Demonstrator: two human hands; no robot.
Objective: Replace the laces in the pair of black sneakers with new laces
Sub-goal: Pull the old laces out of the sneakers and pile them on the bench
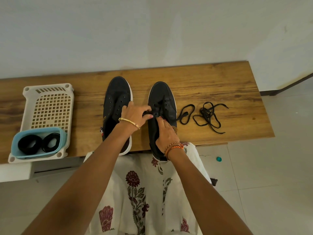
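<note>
On the wooden bench [203,82] by a white wall, both hands' grips pinch the right sneaker's [160,94] lace.

Soft, even indoor light fills the scene, moderately bright with a slightly warm, greenish cast on the pale grey wall [152,31]. Shadows are faint and diffuse, the plainest a dim patch beneath the near edge of the brown wood-grain bench [220,92]. No harsh glare shows. Wide-angle distortion bows the bench edges and stretches both forearms toward the bottom corners. Focus is mostly sharp, slightly softer at the margins.
</note>
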